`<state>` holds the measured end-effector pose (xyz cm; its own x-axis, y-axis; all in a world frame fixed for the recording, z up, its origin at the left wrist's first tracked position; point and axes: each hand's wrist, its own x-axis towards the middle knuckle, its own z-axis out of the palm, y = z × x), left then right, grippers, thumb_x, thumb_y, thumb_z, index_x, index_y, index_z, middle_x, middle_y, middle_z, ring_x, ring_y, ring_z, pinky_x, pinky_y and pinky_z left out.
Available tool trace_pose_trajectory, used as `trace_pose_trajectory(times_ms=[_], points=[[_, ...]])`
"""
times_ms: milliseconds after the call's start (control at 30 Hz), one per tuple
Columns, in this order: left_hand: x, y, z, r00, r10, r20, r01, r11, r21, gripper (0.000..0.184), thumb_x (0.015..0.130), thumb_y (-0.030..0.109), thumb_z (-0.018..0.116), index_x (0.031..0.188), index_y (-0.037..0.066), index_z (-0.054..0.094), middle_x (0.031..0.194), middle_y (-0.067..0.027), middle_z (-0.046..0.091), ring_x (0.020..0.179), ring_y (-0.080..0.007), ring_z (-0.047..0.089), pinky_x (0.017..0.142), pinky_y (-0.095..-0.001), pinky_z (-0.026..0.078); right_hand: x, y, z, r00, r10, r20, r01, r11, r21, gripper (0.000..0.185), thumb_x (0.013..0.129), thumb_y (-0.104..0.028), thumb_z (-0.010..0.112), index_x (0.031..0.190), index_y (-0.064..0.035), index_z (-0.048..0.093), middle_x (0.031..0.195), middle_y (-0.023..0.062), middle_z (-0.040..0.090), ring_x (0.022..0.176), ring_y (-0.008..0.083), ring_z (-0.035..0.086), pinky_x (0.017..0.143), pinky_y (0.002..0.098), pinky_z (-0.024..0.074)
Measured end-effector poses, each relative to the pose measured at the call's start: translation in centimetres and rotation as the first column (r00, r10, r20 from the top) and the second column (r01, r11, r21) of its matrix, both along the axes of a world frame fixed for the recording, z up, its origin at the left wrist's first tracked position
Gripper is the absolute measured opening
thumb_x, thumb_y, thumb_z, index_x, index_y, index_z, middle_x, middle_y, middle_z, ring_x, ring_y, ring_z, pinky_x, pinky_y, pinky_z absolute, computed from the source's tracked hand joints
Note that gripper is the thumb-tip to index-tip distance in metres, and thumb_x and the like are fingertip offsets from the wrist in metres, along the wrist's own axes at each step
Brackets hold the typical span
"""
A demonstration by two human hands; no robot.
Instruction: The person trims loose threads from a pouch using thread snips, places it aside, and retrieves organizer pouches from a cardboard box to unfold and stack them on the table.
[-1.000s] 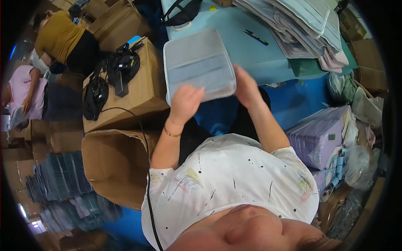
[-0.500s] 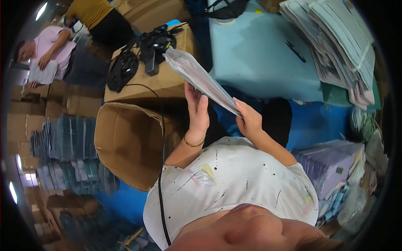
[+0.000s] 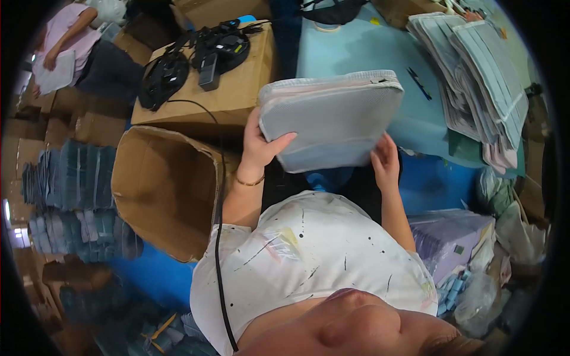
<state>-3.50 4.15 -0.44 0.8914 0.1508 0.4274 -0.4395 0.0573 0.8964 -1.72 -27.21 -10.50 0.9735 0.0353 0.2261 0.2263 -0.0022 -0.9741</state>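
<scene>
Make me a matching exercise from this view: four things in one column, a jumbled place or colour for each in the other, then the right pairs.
Things:
1. Pouch
2. Table
3. Open box
4. Bracelet

Place or colour:
A. Brown
B. Gold-coloured
C. In the left hand
D. Light blue

Right pairs: 1-C, 2-D, 3-A, 4-B
</scene>
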Motion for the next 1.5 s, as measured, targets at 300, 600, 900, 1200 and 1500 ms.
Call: trace_pose_trajectory(times_ms=[300,600,900,1200,1500], points=[[-1.2,-1.9,4.6,0.789,-0.088,0.609,-0.256,0.853,0.455,0.042,0.07,0.008,0.083,0.099,-0.001,0.053,0.097,-0.0133,0.052,0.089,-0.0386,0.065,0.077,-0.043,0.054,1.7,0.0,16.0,0.553,-0.071,0.83,0.435,0.875,-0.214,0.038,0.069,0.002,0.076,0.104,-0.0041,0.061,0.109,0.0131,0.06,0.1,0.0272,0.059,0.087,0.037,0.0455],[-2.6,-3.3,0.6,0.799,-0.201,0.566,-0.276,0.714,0.644,0.032,0.073,-0.01,0.066,0.103,-0.003,0.056,0.087,-0.0135,0.057,0.088,-0.0382,0.068,0.064,-0.0365,0.054,2.1,-0.2,14.7,0.899,0.123,0.42,0.276,0.587,-0.761,0.037,0.066,0.001,0.07,0.101,-0.0077,0.062,0.104,0.0087,0.058,0.103,0.0302,0.054,0.093,0.0403,0.0383],[-5.0,-4.6,-3.8,0.912,-0.08,0.403,-0.217,0.738,0.638,0.03,0.077,-0.001,0.071,0.103,-0.003,0.057,0.1,-0.0162,0.056,0.094,-0.0348,0.066,0.071,-0.0343,0.052,-4.3,1.3,11.0,0.939,0.002,0.345,0.244,0.703,-0.668,0.038,0.06,0.005,0.068,0.095,-0.0077,0.061,0.11,0.0095,0.053,0.11,0.0317,0.047,0.093,0.0414,0.0353],[-6.1,-4.5,-5.3,0.936,-0.153,0.317,-0.034,0.857,0.515,0.033,0.074,-0.005,0.072,0.104,-0.003,0.058,0.099,-0.014,0.054,0.098,-0.0362,0.066,0.079,-0.035,0.051,-0.9,-3.1,6.0,0.978,0.018,0.207,0.155,0.598,-0.786,0.035,0.067,0.0,0.069,0.1,-0.0135,0.067,0.103,0.004,0.06,0.098,0.0271,0.057,0.086,0.0382,0.0419],[-9.1,-4.7,-7.6,0.97,-0.051,-0.236,0.091,0.983,0.16,0.027,0.075,-0.005,0.072,0.085,0.004,0.049,0.087,-0.0027,0.042,0.079,-0.0135,0.042,0.071,-0.0249,0.036,-1.8,0.2,-6.1,0.783,0.343,-0.519,-0.29,0.939,0.183,0.042,0.081,-0.004,0.071,0.121,-0.0044,0.059,0.116,0.0045,0.062,0.11,0.0171,0.057,0.099,0.0323,0.0428]])
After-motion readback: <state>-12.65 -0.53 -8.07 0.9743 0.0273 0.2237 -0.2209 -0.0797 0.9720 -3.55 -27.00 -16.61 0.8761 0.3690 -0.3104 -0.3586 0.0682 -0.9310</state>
